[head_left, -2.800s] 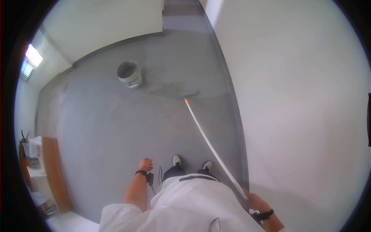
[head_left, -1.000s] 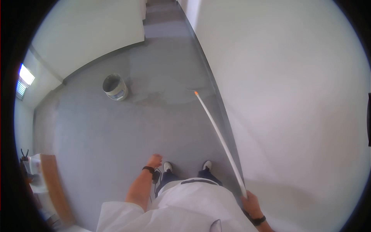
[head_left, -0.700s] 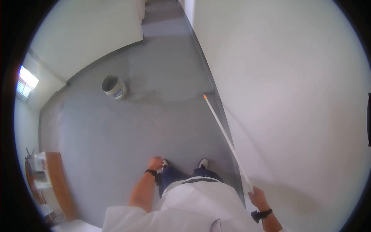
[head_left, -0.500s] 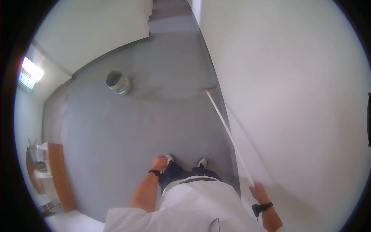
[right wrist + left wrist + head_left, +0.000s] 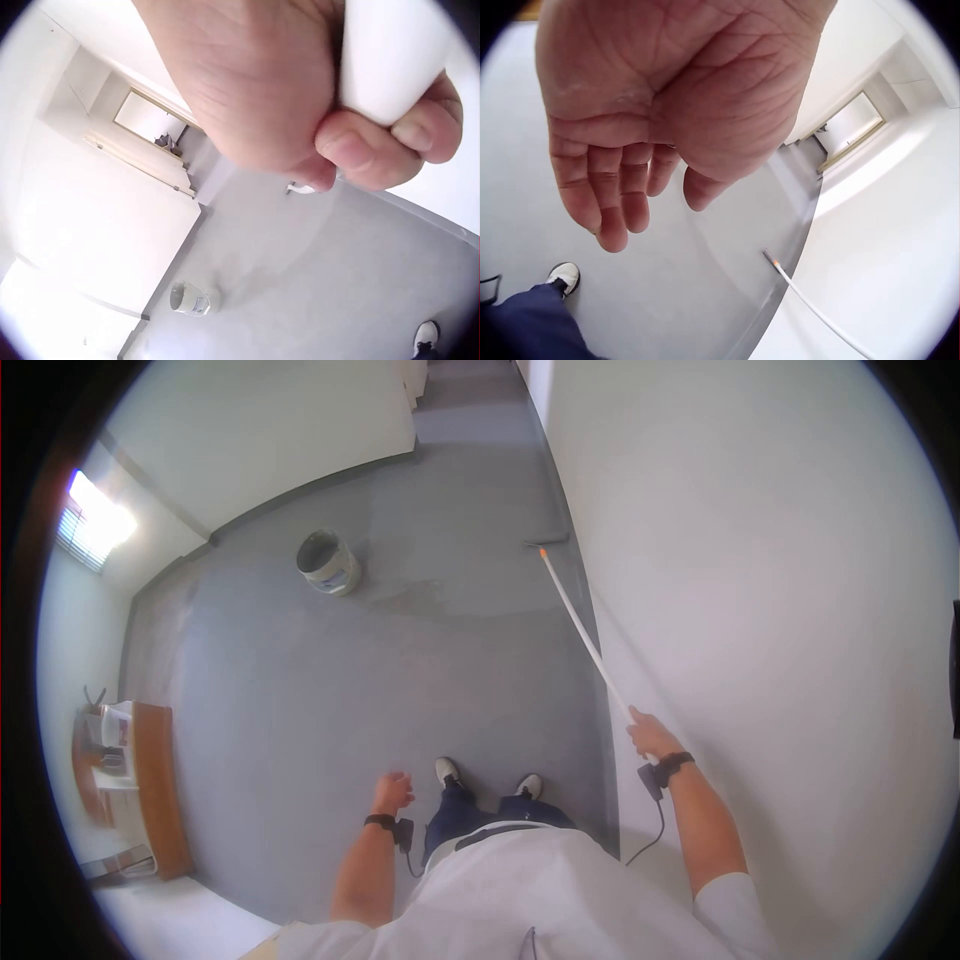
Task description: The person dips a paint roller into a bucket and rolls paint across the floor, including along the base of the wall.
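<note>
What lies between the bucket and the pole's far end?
The head view shows only bare floor between bucket and pole, with a darker patch near the bucket.

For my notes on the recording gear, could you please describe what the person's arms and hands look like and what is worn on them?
The left hand and right hand are gloveless. Each wrist wears a black band, left and right, with a small dark box and a thin dark cable. The white sleeves are short, leaving the forearms uncovered.

Smooth matt grey floor point(image 5: 300, 690), plain matt white wall point(image 5: 780, 610), white cloth shirt point(image 5: 530, 890)
</note>
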A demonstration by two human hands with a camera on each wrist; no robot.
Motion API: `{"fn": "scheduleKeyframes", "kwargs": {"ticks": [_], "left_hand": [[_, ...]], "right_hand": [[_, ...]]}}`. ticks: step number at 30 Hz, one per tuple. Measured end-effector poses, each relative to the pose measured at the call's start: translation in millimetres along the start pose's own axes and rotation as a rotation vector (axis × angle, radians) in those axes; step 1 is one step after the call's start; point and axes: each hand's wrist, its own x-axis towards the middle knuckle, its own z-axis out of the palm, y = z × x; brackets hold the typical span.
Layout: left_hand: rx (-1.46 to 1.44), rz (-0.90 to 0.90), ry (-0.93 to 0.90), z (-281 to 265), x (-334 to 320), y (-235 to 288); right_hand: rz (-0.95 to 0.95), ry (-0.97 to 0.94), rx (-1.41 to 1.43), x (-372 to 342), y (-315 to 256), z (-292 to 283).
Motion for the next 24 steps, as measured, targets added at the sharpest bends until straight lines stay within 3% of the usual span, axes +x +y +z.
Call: {"fn": "scheduleKeyframes", "kwargs": {"ticks": [2,5,7,10,13,14,15,17,19,22,24], "left_hand": [[-0.023,-0.017,0.019,10,38,-3],[-0.034,-0.047,0.032,-15,31,-11],[-0.022,-0.065,0.061,-3,54,-8],[-0.029,-0.081,0.075,-5,65,-17],[-0.02,-0.046,0.033,-9,87,-34],[0.159,0.11,-0.022,-1,112,-63],[0.335,0.262,-0.08,-5,126,-75],[0.279,0.196,-0.069,9,95,-51],[0.223,0.127,-0.052,21,81,-38],[0.278,0.267,-0.024,33,70,-15],[0.1,0.118,0.009,37,55,4]], "right_hand": [[-0.001,-0.037,0.042,44,1,4],[-0.062,-0.037,0.027,3,31,51],[-0.051,-0.032,-0.061,-5,69,75],[-0.132,-0.064,-0.138,-71,112,104],[-0.223,-0.041,-0.206,-92,151,118],[-0.257,-0.026,-0.224,-94,179,126],[-0.253,-0.024,-0.217,-95,172,128],[0.028,-0.103,0.01,-91,137,109],[0.005,-0.09,-0.1,-58,136,108],[-0.033,-0.11,-0.033,-17,88,78],[0.005,-0.117,-0.081,2,61,77]]}}
